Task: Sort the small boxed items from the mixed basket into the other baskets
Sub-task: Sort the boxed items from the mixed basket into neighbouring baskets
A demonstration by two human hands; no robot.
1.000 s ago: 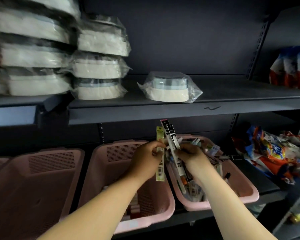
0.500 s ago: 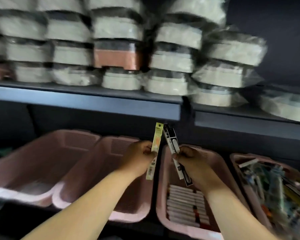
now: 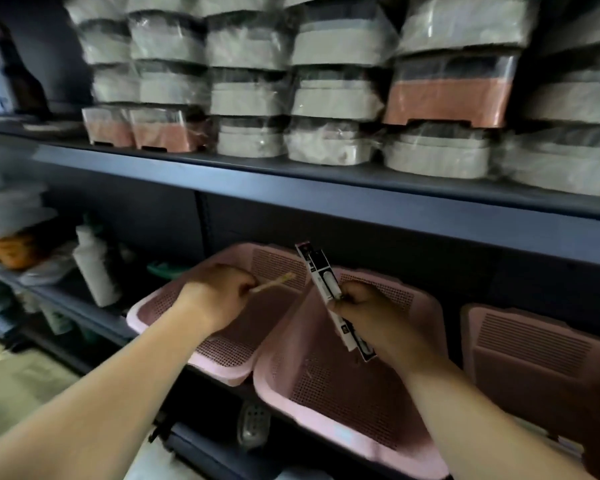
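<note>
Shelf (image 3: 361, 199) over baskets (image 3: 219, 370); left fingers (image 3: 241, 284) pinch yellow box (image 3: 274, 282), right fingers (image 3: 355, 299) grip black boxes (image 3: 321, 275).

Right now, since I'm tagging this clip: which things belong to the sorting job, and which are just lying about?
Job: left hand pinching the yellow box; right hand gripping the black-and-white boxes; left basket, middle basket, right basket, all pink.
Lying about: wrapped containers above; white bottle at far left.
</note>
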